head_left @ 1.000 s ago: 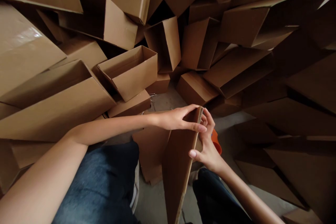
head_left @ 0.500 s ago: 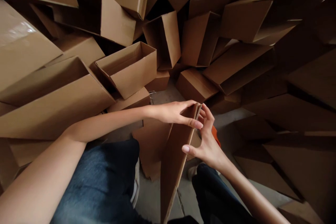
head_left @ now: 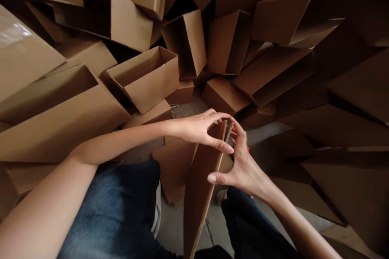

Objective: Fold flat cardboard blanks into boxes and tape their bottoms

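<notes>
A flattened cardboard box [head_left: 202, 182] stands on edge between my legs, its two layers slightly apart at the far top end. My left hand [head_left: 203, 129] bends around that end from the left, with the thumb across the upper edge and the fingertips at the far corner. From the right, my right hand [head_left: 243, 162] straddles the same edge. Its fingers rest along the right layer, some of them hidden behind it, and its thumb sticks out over the left side. The two hands' index fingertips nearly meet at the corner.
Open cardboard boxes lie in a heap ahead, among them a long box [head_left: 67, 121] at left and a smaller box [head_left: 152, 83] near the middle. More cardboard [head_left: 174, 166] lies beside my left knee. Grey floor [head_left: 170, 222] shows between my legs. Dark boxes [head_left: 349, 178] crowd the right.
The layers at the far end of the flattened box have parted a little more. My left fingers reach further over the corner, and my right thumb has shifted slightly left. The view has moved slightly.
</notes>
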Demonstrator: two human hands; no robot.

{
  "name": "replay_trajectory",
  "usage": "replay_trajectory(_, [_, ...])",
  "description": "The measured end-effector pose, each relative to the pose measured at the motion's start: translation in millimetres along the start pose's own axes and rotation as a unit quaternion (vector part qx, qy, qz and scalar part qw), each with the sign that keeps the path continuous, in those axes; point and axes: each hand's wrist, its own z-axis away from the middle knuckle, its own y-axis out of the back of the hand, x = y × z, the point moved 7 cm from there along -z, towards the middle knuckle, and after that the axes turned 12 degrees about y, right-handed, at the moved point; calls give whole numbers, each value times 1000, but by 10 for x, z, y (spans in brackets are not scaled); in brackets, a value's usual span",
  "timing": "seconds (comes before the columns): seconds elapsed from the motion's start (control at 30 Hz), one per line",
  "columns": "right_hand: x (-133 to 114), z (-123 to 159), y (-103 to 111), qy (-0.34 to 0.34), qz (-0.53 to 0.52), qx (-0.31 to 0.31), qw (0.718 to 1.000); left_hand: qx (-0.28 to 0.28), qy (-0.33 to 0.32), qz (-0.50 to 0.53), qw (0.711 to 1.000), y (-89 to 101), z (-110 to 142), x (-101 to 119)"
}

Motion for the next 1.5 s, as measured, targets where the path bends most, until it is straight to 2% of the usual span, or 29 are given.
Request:
replay_trajectory(0.2, [89, 4, 34, 11, -17, -1, 1000, -2, -3, 1, 1000, -27, -10, 22])
replay_trajectory(0.33, [193, -2, 24, 1, -76, -10, 997, -13, 3, 1, 1000, -36, -49, 29])
replay_trajectory(0.47, [202, -23, 61, 19, -119, -30, 992, -26, 10, -16, 999, -56, -44, 74])
replay_trajectory(0.6, [159, -25, 126, 31, -82, -41, 995, -26, 15, -29, 999, -73, 21, 148])
replay_trajectory(0.77, [133, 1, 155, 36, -33, -7, 999, -13, 16, -49, 999, -51, 95, 165])
replay_trajectory(0.87, [139, 16, 142, 22, -5, -6, 1000, -4, 47, -85, 995, -34, 122, 81])
replay_trajectory(1.0, [169, -7, 110, -15, 33, -34, 999, -14, 111, -155, 981, -32, 130, -67])
replay_trajectory(1.13, [387, -66, 25, -46, 53, -59, 996, -8, 153, -209, 966, -26, 30, -215])
replay_trajectory(1.3, [840, -103, -135, -43, 63, -41, 996, 46, 180, -248, 951, -45, -209, -444])
replay_trajectory(1.4, [1055, -93, -207, -57, 59, -31, 996, 100, 164, -268, 944, -77, -347, -545])
replay_trajectory(1.5, [1252, -65, -230, -94, 30, -29, 995, 134, 123, -280, 943, -149, -442, -586])
